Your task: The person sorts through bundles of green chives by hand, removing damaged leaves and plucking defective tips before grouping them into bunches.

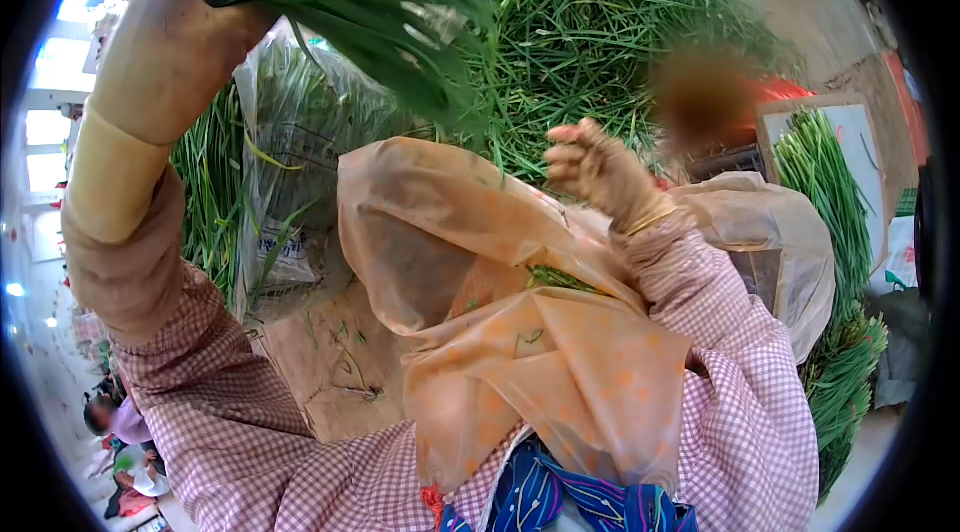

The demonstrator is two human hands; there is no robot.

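My left hand [190, 42], in a tan glove, is raised at the upper left. Its fingers are closed round a bunch of long flat green leaves, garlic chives [370, 17], whose ends fan out to the right and are smeared by motion. My right hand [605, 172] is held above my lap with fingers curled in, and I see nothing in it. Just beyond it lies a big heap of loose green chives [590, 42]. An orange-tinted plastic apron [540, 362] covers my lap, with a few leaf scraps [560, 279] on it.
At left, upright chives [210, 202] stand beside a clear plastic bag [290, 152] of greens. Cardboard [335, 362] lies by my knee. Neat chive bundles [825, 182] rest on a white-topped board [865, 147] at right. A blurred brown round shape partly blocks the upper right. People sit far off at lower left.
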